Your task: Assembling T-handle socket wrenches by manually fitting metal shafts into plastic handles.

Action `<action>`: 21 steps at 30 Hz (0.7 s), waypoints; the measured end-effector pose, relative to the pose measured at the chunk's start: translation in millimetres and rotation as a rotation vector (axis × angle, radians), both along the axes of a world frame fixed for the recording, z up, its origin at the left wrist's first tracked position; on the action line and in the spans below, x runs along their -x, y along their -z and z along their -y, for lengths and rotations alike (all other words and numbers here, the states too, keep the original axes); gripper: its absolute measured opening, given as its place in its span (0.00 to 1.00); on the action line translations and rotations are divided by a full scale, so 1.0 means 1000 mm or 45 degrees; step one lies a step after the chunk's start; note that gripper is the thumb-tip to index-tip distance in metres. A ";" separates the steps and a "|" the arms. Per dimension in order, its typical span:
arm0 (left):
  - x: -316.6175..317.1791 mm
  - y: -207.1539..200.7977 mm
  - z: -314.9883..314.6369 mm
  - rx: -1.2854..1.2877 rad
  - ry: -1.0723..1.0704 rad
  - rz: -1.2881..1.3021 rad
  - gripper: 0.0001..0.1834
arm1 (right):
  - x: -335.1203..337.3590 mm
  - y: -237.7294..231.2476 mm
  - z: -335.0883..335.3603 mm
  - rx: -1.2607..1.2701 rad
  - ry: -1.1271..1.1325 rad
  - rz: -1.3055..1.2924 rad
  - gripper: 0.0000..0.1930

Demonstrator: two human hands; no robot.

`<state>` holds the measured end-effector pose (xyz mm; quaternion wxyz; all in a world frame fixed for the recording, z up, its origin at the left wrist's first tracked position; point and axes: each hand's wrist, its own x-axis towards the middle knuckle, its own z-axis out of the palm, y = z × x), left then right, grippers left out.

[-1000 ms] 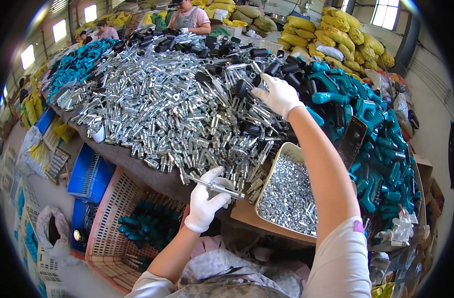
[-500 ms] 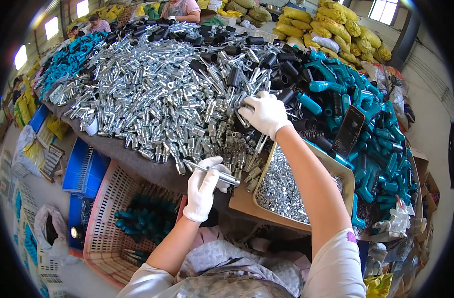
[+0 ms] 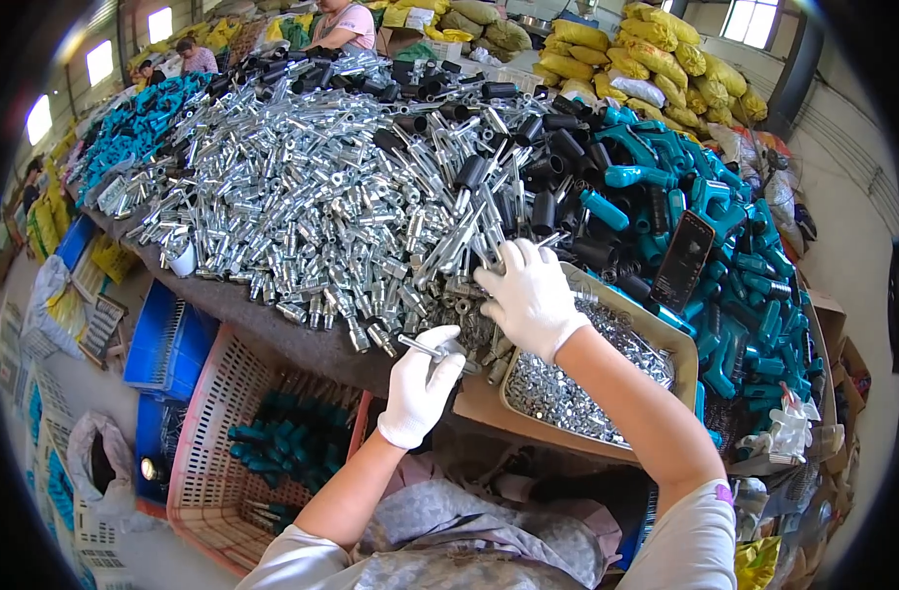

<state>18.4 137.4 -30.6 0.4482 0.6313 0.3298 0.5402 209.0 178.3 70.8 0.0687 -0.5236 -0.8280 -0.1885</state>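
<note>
My left hand, in a white glove, is closed on a slim silvery metal rod at the near edge of the metal pile. The rod's other end is partly hidden by the fingers. My right hand, also gloved, is bent over the pile's near right side, beside the tray. Its fingers curl down among small metal parts, and what they hold is too small to make out. Silvery metal fittings and rods are heaped in front of both hands.
A beige tray of small metal pieces stands beneath my right forearm. Teal handles, black sleeves and a phone lie to the right. A pink crate of teal-handled parts sits lower left. A co-worker is across the pile.
My right hand has drawn back from the pile toward me. My left hand has shifted slightly right and turned the metal rod, so less of it shows.
</note>
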 end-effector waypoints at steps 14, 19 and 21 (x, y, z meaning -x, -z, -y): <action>0.001 0.005 0.000 0.050 0.042 0.041 0.19 | -0.034 -0.050 -0.150 -0.138 -0.032 -0.284 0.15; 0.001 -0.001 0.005 0.076 -0.013 -0.109 0.19 | -0.005 -0.048 -0.210 -0.247 -0.160 -0.168 0.17; 0.001 -0.006 0.006 0.039 -0.026 -0.179 0.20 | 0.004 -0.048 -0.227 -0.239 -0.081 -0.171 0.18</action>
